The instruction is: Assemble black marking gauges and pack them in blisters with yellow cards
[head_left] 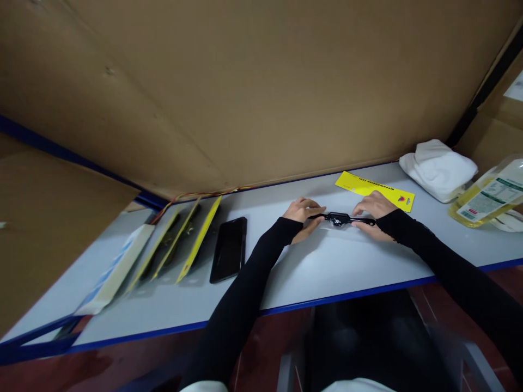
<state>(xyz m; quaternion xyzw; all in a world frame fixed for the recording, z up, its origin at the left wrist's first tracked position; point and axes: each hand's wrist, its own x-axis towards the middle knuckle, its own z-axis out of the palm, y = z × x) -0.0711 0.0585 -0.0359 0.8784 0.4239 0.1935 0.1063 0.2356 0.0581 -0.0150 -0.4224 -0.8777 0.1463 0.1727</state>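
A black spokeshave (339,219) lies level just over the table, one handle toward each side. My left hand (303,216) is closed round its left handle, thumb and fingers pinching it. Its right handle is gripped by my right hand (375,213), whose fingers bend over it from above and below. Clear plastic (333,226) shows under the middle of the tool; whether it is a tray or a bag I cannot tell. Just behind my right hand lies a yellow card (355,185) with black print reading "WOODWORKING TOOL".
Left of my arm lie a black phone (229,249), several yellow-backed packs (200,239) and a white-and-blue box (116,267). To the right are a white cloth bundle (439,169) and a bottle of yellow liquid (488,193). Cardboard (261,92) walls the table's back.
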